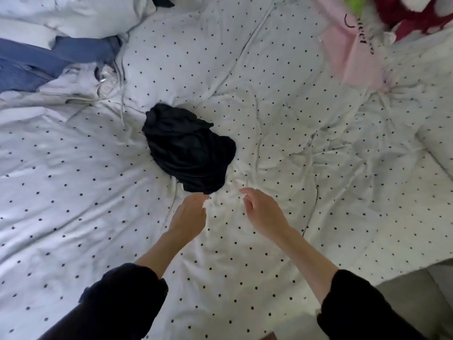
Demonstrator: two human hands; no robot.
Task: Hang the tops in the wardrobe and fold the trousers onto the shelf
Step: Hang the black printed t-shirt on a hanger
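A crumpled black garment (187,150) lies in a heap in the middle of the bed. My left hand (190,212) hovers just below its near edge, fingers relaxed and holding nothing. To the right, my right hand (261,212) is also over the duvet with loosely curled fingers, a short gap from the garment. Blue jeans (44,62) lie at the far left. A white garment with a hanger (81,92) sits beside them.
The bed is covered by a white duvet with black dots (294,143). A pale pillow (68,15) lies at the top left. A pink item (353,50) and a red and white plush thing (411,15) sit at the top right. The bed's edge (416,268) falls away at the lower right.
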